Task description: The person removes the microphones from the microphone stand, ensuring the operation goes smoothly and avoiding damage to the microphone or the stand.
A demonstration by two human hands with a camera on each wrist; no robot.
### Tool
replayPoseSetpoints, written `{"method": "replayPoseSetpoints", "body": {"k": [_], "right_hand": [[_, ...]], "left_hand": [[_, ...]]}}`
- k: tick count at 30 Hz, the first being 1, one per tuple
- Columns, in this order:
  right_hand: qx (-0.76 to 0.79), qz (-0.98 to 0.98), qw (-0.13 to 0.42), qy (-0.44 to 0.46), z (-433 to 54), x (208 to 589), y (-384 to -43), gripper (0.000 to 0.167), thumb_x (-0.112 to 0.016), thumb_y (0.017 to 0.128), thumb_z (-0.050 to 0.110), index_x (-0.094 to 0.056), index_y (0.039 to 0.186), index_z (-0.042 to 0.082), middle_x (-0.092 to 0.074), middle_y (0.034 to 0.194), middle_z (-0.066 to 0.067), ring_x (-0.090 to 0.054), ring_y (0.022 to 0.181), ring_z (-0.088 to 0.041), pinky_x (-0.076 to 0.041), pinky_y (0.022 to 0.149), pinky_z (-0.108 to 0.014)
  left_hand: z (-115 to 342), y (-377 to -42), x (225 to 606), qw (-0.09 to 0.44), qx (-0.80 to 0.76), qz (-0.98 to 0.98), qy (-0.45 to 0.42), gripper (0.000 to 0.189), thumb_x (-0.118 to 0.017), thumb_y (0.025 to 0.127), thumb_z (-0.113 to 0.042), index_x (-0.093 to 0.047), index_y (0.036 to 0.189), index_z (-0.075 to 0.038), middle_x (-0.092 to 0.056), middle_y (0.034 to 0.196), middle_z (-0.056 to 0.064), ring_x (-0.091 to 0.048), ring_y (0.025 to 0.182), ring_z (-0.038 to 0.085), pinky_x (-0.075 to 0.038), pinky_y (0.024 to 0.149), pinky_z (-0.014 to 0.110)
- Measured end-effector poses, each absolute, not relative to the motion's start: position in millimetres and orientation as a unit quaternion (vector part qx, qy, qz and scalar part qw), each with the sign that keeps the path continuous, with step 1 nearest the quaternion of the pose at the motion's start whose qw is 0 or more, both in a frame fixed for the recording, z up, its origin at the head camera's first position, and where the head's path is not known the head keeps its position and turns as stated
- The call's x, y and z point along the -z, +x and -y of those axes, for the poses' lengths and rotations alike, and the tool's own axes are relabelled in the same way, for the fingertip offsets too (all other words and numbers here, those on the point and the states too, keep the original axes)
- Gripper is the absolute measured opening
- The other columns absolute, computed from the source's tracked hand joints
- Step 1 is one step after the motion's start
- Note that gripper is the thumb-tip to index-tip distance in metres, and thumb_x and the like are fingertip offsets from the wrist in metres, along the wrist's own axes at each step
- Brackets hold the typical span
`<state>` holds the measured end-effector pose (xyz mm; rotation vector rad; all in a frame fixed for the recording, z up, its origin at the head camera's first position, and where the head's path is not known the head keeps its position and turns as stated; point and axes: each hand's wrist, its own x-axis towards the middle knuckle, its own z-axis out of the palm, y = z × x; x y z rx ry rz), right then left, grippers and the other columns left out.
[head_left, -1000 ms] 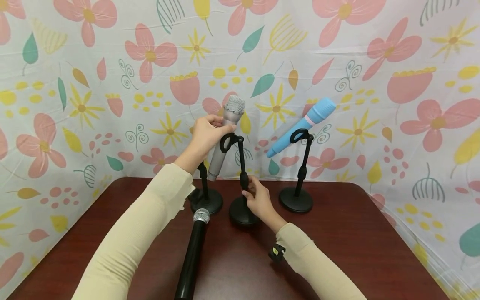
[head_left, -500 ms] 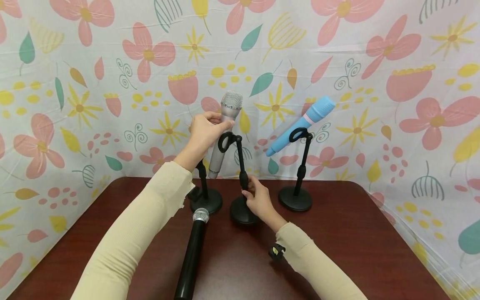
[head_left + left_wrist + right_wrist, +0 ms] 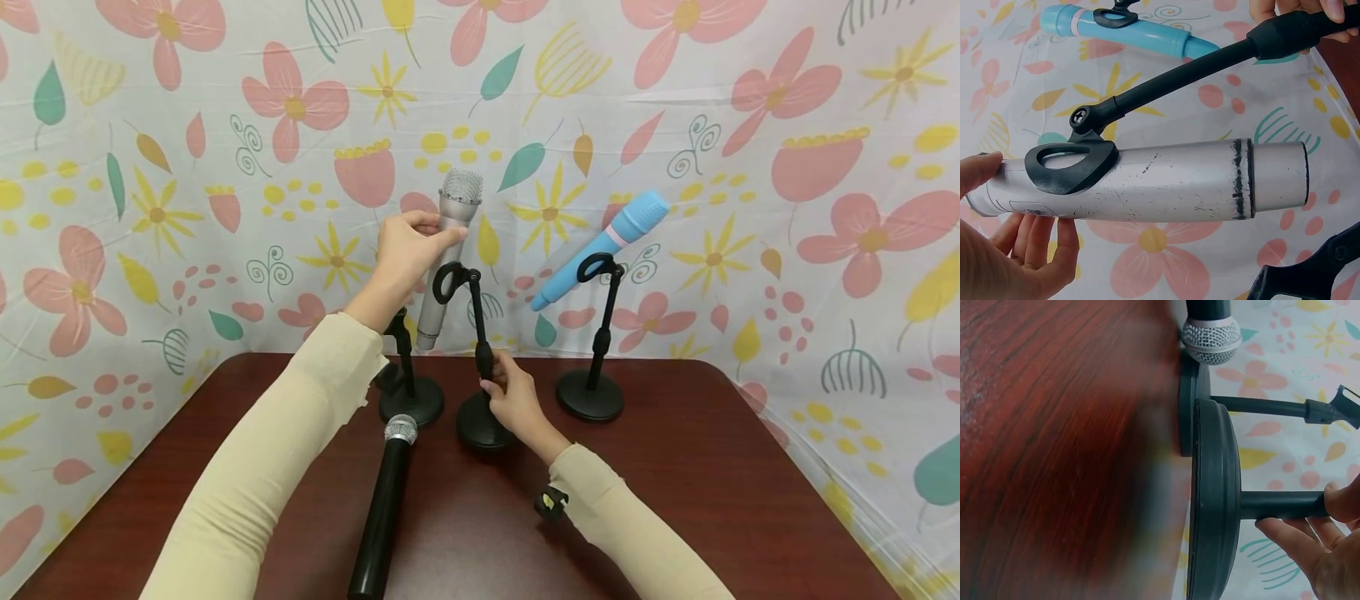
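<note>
My left hand (image 3: 411,254) pinches a silver microphone (image 3: 452,212) near its mesh head, holding it slanted with the head up. The clip (image 3: 450,282) of the middle black stand overlaps the microphone's body; in the left wrist view this clip (image 3: 1071,167) lies across the silver barrel (image 3: 1179,181). Whether the barrel sits inside it, I cannot tell. My right hand (image 3: 517,398) grips the pole of the middle microphone stand (image 3: 483,423) low down, above its round base (image 3: 1216,500).
A blue microphone (image 3: 600,254) rests tilted in the right stand (image 3: 590,397). Behind the left forearm stands another black stand (image 3: 412,402), partly hidden. A black microphone (image 3: 384,508) with a silver mesh head lies in front of it on the dark wooden table (image 3: 660,492). Flowered cloth (image 3: 555,100) hangs behind.
My left hand and the silver microphone have risen slightly and shifted a little left against the middle stand's clip. The right hand keeps its grip on the pole. The head view has shifted slightly.
</note>
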<state>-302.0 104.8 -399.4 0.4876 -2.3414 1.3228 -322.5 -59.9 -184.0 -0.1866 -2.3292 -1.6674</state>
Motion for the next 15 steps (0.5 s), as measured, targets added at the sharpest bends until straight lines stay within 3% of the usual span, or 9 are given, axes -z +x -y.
{"method": "replayPoseSetpoints", "body": {"k": [8,15], "right_hand": [[-0.47,0.839,0.206,0.182,-107.6,401.3,-301.1,0.037,-0.065,0.088,-0.006,-0.056,0.121,0.008,-0.063,0.094,-0.012,-0.066,0.09,-0.028,-0.052,0.084,-0.045],[-0.477,0.838,0.2,0.173,-109.5,401.9,-299.3,0.036,-0.065,0.088,-0.005,-0.056,0.121,0.008,-0.063,0.095,-0.011,-0.065,0.093,-0.028,-0.052,0.086,-0.045]], "left_hand": [[58.2,-321.9,180.1,0.145,0.579,0.8,-0.061,0.049,-0.078,0.08,-0.035,-0.066,0.123,-0.013,-0.063,0.114,0.003,-0.06,0.101,0.016,-0.055,0.075,0.046],[57.7,-321.6,179.0,0.167,0.596,0.782,-0.073,0.048,-0.078,0.08,-0.031,-0.067,0.12,-0.009,-0.065,0.111,0.005,-0.06,0.098,0.015,-0.052,0.083,0.034]]}}
